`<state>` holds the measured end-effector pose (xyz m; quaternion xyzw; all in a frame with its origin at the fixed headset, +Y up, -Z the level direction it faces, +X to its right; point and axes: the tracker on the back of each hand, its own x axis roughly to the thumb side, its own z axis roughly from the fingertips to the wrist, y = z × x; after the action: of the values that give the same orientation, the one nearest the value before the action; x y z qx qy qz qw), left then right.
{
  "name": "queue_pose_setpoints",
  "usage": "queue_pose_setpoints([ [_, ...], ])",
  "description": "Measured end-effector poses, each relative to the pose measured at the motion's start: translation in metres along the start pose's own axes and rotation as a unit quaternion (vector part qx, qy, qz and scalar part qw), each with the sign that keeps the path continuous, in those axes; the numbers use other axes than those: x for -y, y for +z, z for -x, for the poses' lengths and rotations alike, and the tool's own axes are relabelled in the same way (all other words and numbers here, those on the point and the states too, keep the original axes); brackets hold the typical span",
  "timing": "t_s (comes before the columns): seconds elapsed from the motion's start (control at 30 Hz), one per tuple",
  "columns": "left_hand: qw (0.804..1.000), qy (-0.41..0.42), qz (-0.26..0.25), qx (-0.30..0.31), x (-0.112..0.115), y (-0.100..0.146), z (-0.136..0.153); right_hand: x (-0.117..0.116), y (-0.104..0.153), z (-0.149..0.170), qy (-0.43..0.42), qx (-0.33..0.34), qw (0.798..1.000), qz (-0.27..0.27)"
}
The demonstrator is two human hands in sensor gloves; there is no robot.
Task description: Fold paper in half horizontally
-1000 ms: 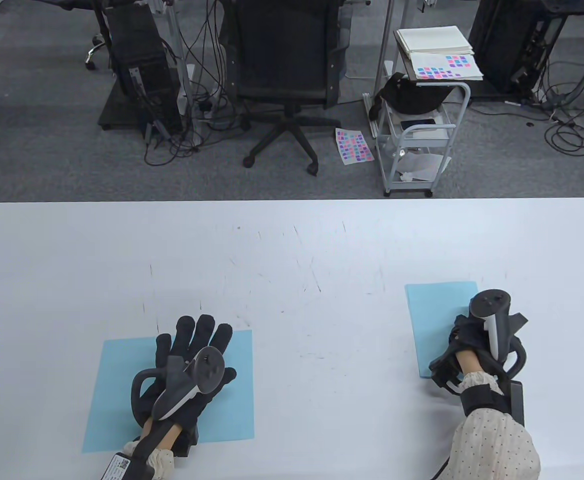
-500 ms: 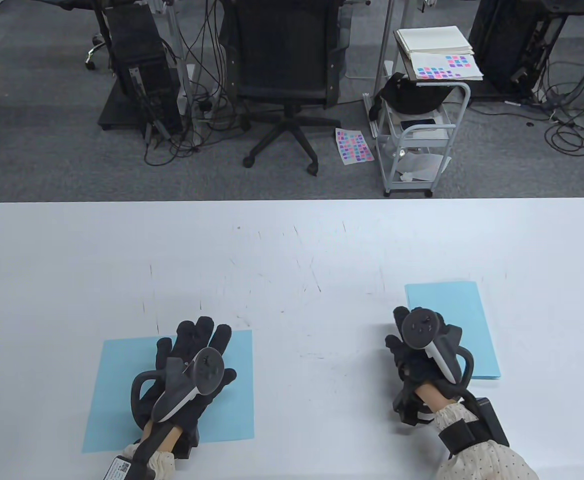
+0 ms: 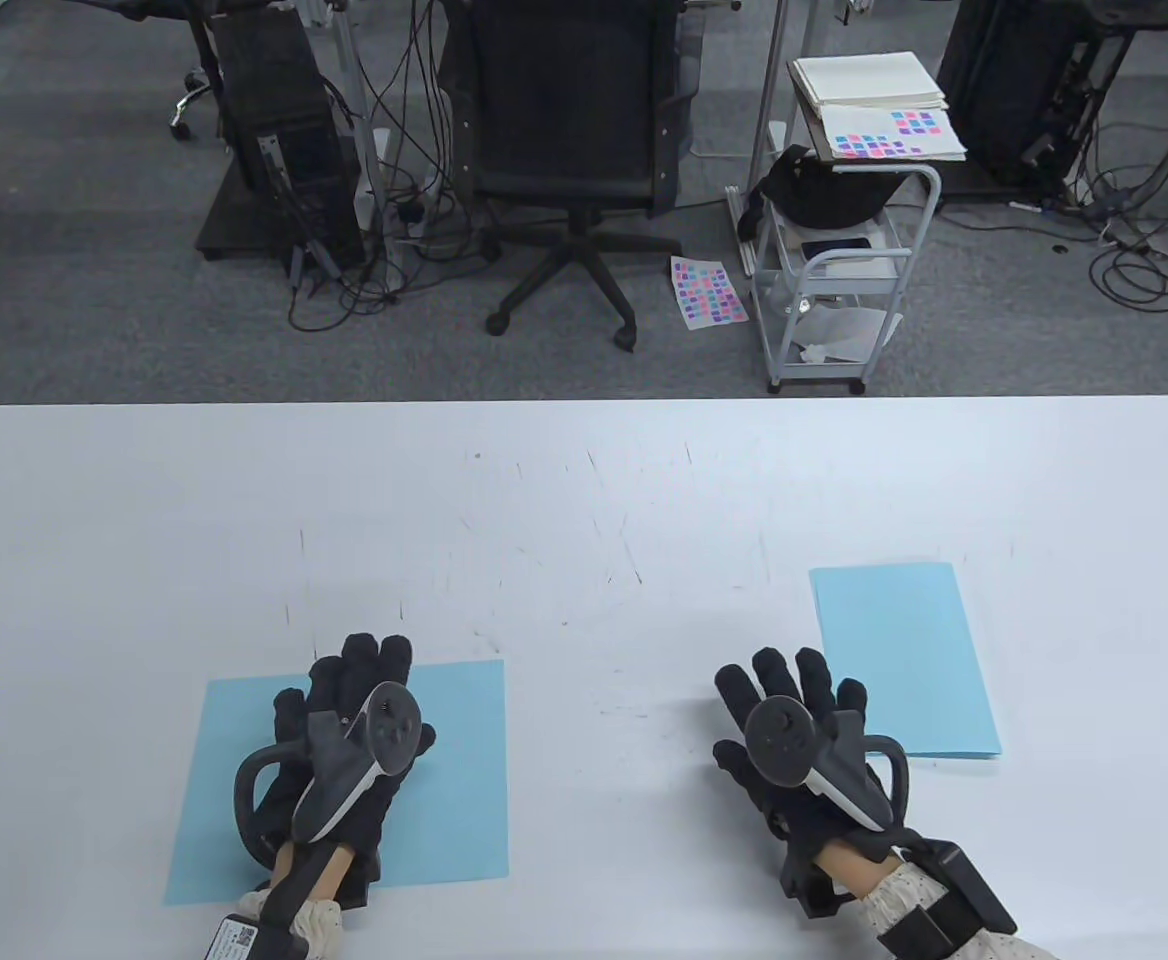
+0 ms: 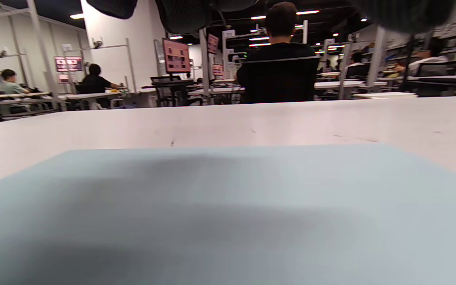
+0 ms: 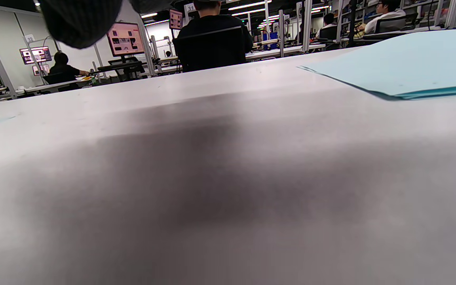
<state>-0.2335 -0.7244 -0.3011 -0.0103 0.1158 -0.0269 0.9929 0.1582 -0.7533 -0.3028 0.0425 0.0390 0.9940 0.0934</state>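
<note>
A flat light-blue paper sheet [image 3: 454,780] lies near the table's front left, and in the left wrist view this sheet [image 4: 228,213] fills the lower half. My left hand [image 3: 349,700] rests flat on it with fingers straight. A second light-blue paper, folded [image 3: 909,655], lies at the front right; the right wrist view shows this folded paper [image 5: 402,63] at the upper right. My right hand [image 3: 794,695] lies open over the bare table just left of the folded paper, holding nothing.
The white table [image 3: 584,490] carries only the two papers. Behind its far edge stand a black office chair [image 3: 569,130], a white trolley [image 3: 839,270] with paper stacks, and a computer tower [image 3: 284,140]. People sit at desks in the background of the wrist views.
My right hand left the folded paper and slid left onto the bare table, its fingers spreading open. My left hand drew back slightly toward me on the flat sheet.
</note>
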Motion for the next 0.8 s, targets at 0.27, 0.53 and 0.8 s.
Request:
queue_pose_setpoints([
  [0.27, 0.993, 0.018, 0.062, -0.103, 0.013, -0.011, 0.021, -0.002, 0.002, 0.000, -0.005, 0.006, 1.000, -0.010],
  [0.53, 0.968, -0.044, 0.175, -0.176, 0.039, -0.019, 0.031, -0.001, 0.007, -0.006, -0.005, 0.020, 1.000, -0.014],
  [0.8, 0.960, -0.061, 0.207, -0.177, 0.046, -0.020, 0.026, -0.001, 0.008, -0.007, -0.001, 0.026, 1.000, -0.017],
])
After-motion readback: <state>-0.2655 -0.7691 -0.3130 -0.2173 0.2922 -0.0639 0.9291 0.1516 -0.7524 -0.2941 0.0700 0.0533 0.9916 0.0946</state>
